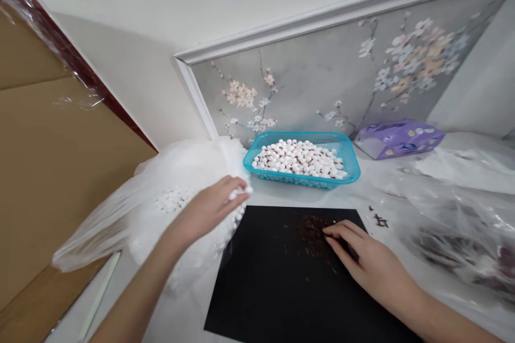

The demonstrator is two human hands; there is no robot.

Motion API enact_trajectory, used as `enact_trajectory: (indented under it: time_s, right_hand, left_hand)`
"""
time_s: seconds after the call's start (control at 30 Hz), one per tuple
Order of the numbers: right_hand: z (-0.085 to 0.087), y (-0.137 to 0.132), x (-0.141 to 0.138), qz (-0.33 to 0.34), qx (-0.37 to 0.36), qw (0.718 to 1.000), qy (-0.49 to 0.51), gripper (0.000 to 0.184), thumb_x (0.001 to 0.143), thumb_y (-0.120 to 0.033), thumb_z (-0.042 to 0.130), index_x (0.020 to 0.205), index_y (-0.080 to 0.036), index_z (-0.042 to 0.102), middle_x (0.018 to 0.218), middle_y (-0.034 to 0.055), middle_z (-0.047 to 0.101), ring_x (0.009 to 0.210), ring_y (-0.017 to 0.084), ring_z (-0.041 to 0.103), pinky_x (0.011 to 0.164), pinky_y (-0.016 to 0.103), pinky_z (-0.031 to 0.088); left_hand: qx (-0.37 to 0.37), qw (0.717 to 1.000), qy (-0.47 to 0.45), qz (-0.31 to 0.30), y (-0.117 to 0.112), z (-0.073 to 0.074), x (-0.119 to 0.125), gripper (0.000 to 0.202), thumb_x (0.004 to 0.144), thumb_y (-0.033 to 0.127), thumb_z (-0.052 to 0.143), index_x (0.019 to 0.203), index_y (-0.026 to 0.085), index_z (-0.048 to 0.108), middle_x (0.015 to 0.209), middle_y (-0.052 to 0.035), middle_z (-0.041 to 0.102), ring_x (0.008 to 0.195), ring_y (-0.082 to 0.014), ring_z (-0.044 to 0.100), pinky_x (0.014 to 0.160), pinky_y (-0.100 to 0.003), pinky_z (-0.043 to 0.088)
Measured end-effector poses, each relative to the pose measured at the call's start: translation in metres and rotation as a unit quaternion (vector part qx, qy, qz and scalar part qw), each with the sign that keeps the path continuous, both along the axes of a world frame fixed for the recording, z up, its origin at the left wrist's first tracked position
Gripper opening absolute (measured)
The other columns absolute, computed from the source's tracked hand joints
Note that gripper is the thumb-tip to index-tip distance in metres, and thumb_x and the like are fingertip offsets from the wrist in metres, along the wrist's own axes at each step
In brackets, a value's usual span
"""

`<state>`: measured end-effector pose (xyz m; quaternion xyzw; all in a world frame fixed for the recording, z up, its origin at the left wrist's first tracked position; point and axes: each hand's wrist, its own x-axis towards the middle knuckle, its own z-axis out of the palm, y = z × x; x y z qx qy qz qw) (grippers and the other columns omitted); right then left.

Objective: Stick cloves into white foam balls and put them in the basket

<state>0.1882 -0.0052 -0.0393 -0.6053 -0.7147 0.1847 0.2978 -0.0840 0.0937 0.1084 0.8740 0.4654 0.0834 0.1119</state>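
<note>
My left hand (217,201) is curled with small white balls (240,191) between its thumb and fingers. It is just above the edge of a clear plastic bag (185,155) that holds many more white balls. My right hand (354,246) has its thumb and fingertips together over a small heap of dark reddish-brown bits (314,233). What sits in that pinch is too small to make out. The heap lies on a flat black mat (265,278). Behind the mat stands a blue plastic basket (300,178) filled with white balls, some with reddish-brown parts showing.
A purple tissue pack (402,139) lies right of the basket against the floral wall panel (306,80). Loose brown pieces (380,220) are beside the mat. Clear bags with dark contents (458,252) cover the right side. A large cardboard box (60,161) is on the left.
</note>
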Motion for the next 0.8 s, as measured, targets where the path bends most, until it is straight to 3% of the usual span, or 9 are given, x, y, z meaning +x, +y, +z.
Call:
enact_trajectory:
  time_s: [0.1,0.2,0.3,0.57,0.8]
  right_hand:
    - [0.006,-0.001,0.000,-0.003,0.008,1.000,0.007,0.024,0.092,-0.030,0.037,0.099,-0.024,0.059,0.100,0.0042,0.061,0.083,0.017,0.066,0.077,0.031,0.054]
    - [0.011,-0.002,-0.001,0.001,0.007,1.000,0.005,0.024,0.092,-0.027,0.037,0.098,-0.023,0.060,0.099,0.0042,0.062,0.080,0.017,0.066,0.074,0.031,0.054]
    - [0.013,-0.002,-0.002,0.004,0.012,1.000,0.007,0.024,0.092,-0.025,0.038,0.099,-0.023,0.061,0.098,0.0045,0.062,0.077,0.016,0.066,0.074,0.031,0.055]
    - [0.013,-0.001,0.000,0.013,0.010,0.999,0.035,0.028,0.092,-0.021,0.038,0.102,-0.023,0.064,0.098,0.0046,0.063,0.085,0.016,0.066,0.079,0.030,0.053]
    - [0.012,-0.001,0.002,0.008,0.019,0.998,0.055,0.025,0.091,-0.023,0.042,0.095,-0.023,0.066,0.094,0.0044,0.064,0.082,0.016,0.065,0.075,0.028,0.053]
  left_hand:
    - [0.021,0.994,0.056,-0.088,0.016,-0.035,0.044,0.037,0.095,0.046,0.024,0.106,0.024,0.053,0.101,-0.0024,0.058,0.079,-0.0161,0.060,0.072,-0.027,0.046]
    - [0.043,0.990,0.076,-0.110,0.035,-0.069,0.075,0.034,0.095,0.042,0.030,0.101,0.021,0.056,0.093,-0.0036,0.057,0.076,-0.0176,0.060,0.068,-0.028,0.046]
    - [0.073,0.987,0.085,-0.115,0.042,-0.091,0.092,0.034,0.095,0.041,0.032,0.104,0.019,0.056,0.096,-0.0064,0.057,0.077,-0.0184,0.060,0.065,-0.027,0.045]
    - [0.120,0.983,0.075,-0.117,0.038,-0.108,0.099,0.038,0.095,0.033,0.036,0.129,0.020,0.045,0.110,-0.0089,0.060,0.099,-0.0239,0.056,0.070,-0.029,0.045]
    - [0.136,0.984,0.029,-0.111,0.037,-0.114,0.094,0.044,0.094,0.042,0.034,0.138,0.032,0.034,0.121,-0.0051,0.057,0.097,-0.0223,0.056,0.067,-0.027,0.043]
